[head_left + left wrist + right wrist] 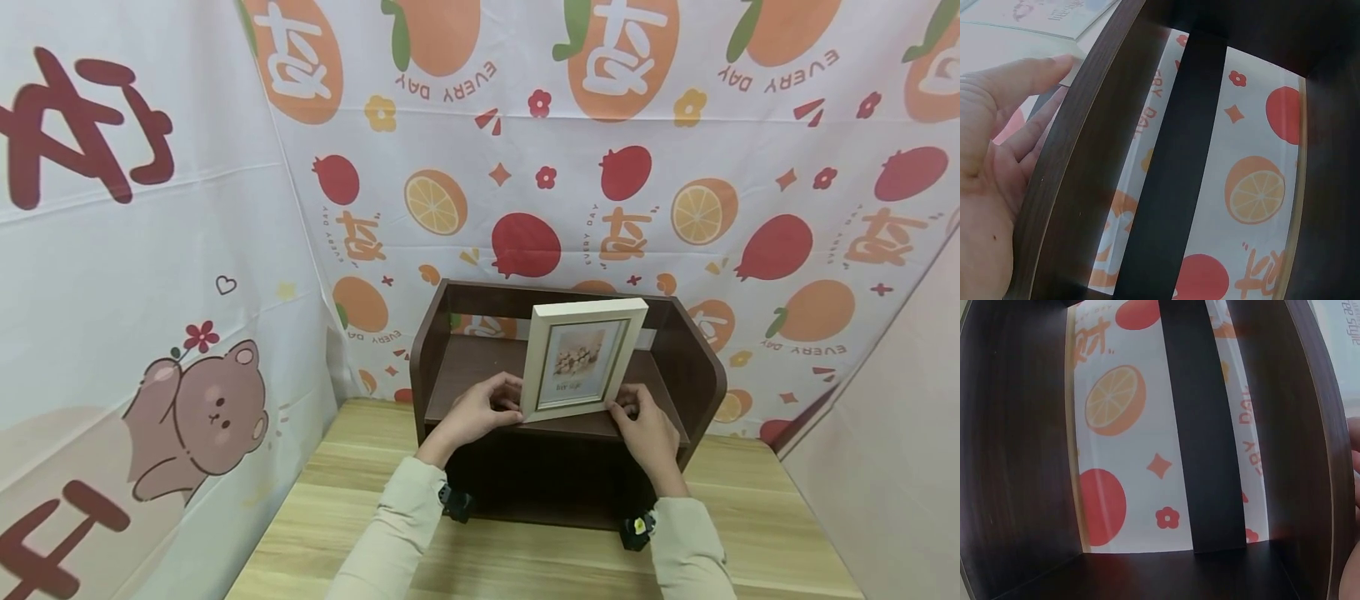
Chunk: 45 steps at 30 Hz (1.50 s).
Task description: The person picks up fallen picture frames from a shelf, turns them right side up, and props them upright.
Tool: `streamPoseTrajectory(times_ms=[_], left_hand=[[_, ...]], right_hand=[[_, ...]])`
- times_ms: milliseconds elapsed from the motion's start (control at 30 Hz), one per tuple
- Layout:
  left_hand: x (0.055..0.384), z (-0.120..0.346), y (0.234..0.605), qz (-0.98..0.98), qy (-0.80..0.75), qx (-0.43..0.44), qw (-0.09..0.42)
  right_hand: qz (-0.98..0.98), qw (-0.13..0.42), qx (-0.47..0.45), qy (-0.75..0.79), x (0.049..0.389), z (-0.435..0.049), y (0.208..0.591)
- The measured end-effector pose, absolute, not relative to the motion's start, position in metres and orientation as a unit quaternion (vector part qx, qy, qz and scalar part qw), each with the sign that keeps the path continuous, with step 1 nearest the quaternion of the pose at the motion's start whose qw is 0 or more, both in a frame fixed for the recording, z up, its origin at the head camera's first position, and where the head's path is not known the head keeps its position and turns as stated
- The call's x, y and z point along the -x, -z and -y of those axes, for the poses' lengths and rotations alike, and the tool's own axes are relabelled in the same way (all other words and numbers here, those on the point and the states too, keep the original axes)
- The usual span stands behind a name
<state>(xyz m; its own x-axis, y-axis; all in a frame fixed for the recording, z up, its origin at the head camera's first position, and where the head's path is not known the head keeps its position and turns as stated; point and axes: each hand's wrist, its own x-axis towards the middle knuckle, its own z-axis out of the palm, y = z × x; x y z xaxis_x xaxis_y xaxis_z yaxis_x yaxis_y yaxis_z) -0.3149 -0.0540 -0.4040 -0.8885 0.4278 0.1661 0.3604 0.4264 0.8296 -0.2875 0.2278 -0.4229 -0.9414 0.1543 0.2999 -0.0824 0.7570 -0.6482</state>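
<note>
A cream picture frame (528, 367) with a small printed picture stands upright, slightly angled, on the upper board of a dark brown desktop shelf (702, 379). My left hand (480, 410) holds its lower left corner, thumb in front and fingers toward the back. At the lower right corner, my right hand (649, 432) pinches the frame in the same way. The left wrist view has the left thumb (1041, 75) at the frame's corner, above the shelf's front edge. Only a sliver of the right hand (1352, 550) appears in the right wrist view.
The shelf stands on a wood-grain table (360, 475) against a fruit-printed cloth (480, 142). Side panels rise at both ends of its upper board. Below is a dark open compartment (555, 479). A cloth with a bear print (217, 408) hangs at the left.
</note>
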Motion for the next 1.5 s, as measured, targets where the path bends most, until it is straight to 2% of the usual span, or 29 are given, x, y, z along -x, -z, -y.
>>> streamPoseTrajectory(times_ms=[800,1100,1500], left_hand=[[0.316,0.049,0.403,-0.885,-0.396,-0.245,0.001],[0.317,0.046,0.402,-0.894,-0.378,-0.241,0.01],[0.312,0.037,0.402,-0.911,-0.342,-0.232,-0.011]], right_hand=[[0.925,0.226,0.058,-0.3,0.297,-0.219,0.427],[0.927,0.225,0.084,-0.29,0.299,-0.214,0.425],[0.934,0.205,0.11,-0.272,0.302,-0.21,0.421]])
